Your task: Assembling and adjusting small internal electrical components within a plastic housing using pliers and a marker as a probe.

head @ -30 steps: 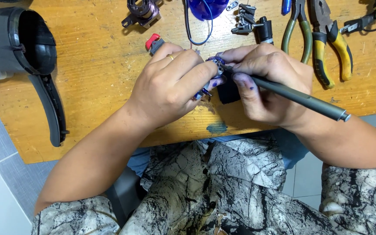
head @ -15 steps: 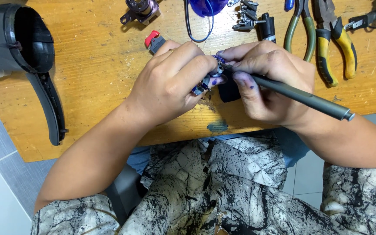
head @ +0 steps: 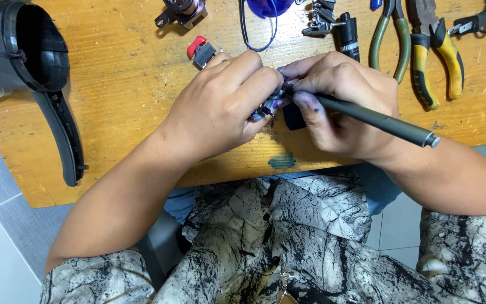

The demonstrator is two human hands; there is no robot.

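My left hand (head: 226,107) is curled around a small dark part (head: 266,108) with purple bits, mostly hidden under the fingers. My right hand (head: 341,104) grips a slim dark grey screwdriver (head: 378,119) like a pen, its tip against that part and its handle end pointing right. Both hands meet over the near half of a worn wooden table (head: 125,84). A small black block (head: 295,115) lies just under the right fingers.
A grey hair-dryer shell (head: 26,53) with its handle lies at the left. Along the far edge are a red-tipped switch (head: 201,52), a small motor (head: 181,10), a blue part with a black wire (head: 262,22), a black cylinder (head: 349,35) and pliers (head: 423,50).
The hands and the screwdriver stay in the same place on the part. The view has shifted slightly.
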